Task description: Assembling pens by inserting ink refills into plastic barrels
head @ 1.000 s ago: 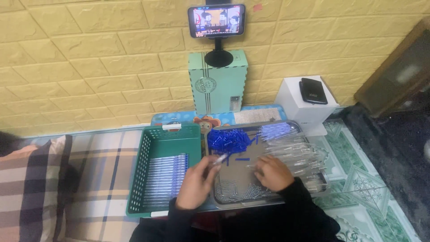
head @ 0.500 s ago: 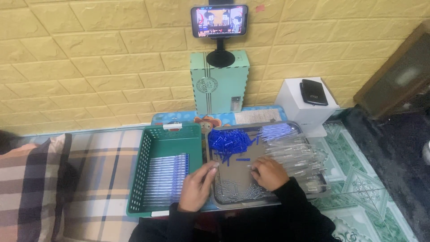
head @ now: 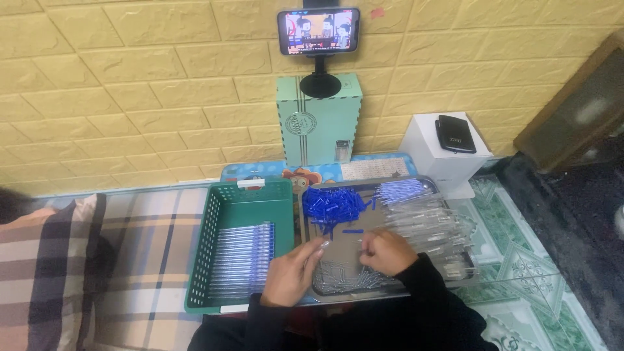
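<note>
A small clear pen part (head: 323,244) is pinched in the left hand (head: 292,273) over the metal tray (head: 383,296); the right hand (head: 388,252) is curled over clear barrels (head: 429,227), grip unclear, beside blue caps (head: 331,205)

A phone (head: 318,30) with a lit screen is held on a black stand (head: 320,83) atop a teal box (head: 319,121) set against the yellow brick-patterned wall (head: 143,84). To the right, a dark device (head: 455,134) is laid on a white box (head: 442,153). A plaid cushion (head: 45,273) is seen at the left, and green patterned floor tiles (head: 520,260) at the right.
</note>
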